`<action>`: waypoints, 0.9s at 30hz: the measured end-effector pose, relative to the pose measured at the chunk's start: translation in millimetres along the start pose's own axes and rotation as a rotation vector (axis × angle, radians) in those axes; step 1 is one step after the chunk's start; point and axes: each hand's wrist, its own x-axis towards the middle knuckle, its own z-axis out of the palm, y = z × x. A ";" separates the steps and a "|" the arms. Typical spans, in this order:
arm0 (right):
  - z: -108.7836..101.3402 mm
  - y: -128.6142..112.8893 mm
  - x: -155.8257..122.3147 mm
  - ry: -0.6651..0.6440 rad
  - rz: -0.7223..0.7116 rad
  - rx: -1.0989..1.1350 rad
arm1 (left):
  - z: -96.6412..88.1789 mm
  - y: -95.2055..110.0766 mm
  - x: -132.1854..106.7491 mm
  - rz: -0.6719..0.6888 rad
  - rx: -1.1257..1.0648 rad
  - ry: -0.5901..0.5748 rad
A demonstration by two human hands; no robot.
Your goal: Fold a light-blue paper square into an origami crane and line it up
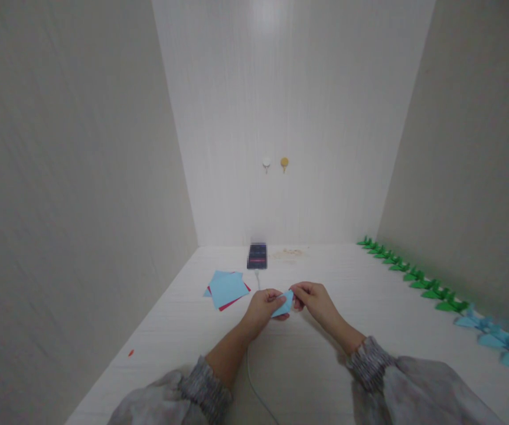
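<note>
A small folded piece of light blue paper (286, 303) is held up over the white table, between both hands. My left hand (265, 308) grips its left side, thumb on top and fingers beneath. At the paper's upper right corner, my right hand (311, 298) pinches the edge between thumb and fingertips. To the left of my hands lies a loose stack of square sheets (228, 288), light blue on top with red edges showing underneath.
A dark phone-like device (257, 256) with a pale cable (254, 383) lies near the back wall. Along the right wall stands a row of green folded paper figures (423, 283), then light blue ones (496, 337). Two hooks (284, 162) are on the back wall. A small orange-red scrap (131, 353) lies left.
</note>
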 end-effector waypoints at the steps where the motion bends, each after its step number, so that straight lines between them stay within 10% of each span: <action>1: 0.5 -0.2 -0.6 0.017 -0.004 -0.021 | 0.3 0.1 0.1 0.003 0.000 -0.001; 27: 2.9 9.9 0.7 0.077 0.012 -0.034 | 4.4 3.1 -0.9 -0.012 0.004 -0.020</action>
